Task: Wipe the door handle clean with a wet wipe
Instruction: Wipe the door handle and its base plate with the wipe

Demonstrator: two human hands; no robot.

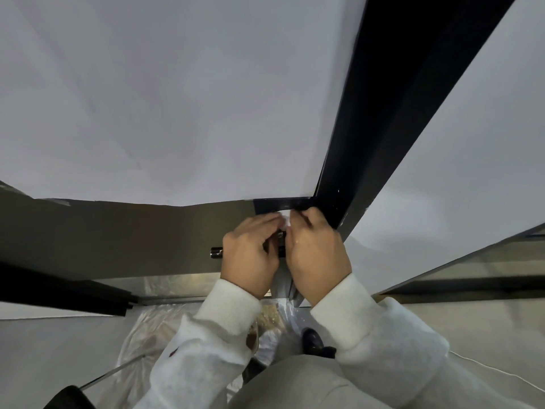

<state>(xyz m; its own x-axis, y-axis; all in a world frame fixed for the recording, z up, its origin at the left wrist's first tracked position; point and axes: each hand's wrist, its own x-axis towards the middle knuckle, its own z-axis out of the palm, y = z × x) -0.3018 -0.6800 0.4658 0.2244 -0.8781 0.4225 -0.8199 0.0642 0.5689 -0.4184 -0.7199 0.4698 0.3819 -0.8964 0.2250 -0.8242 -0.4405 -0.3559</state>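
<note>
White paper covers the door panel [177,98] beside a black frame [383,113]. Head view: both hands meet at the dark metal lever door handle [216,252]. The left hand [250,255] curls over it; the right hand [317,255] pinches a small white wet wipe [284,216] between the fingers. Bunched so small, the wipe could slip out or miss the handle's hidden underside.
</note>
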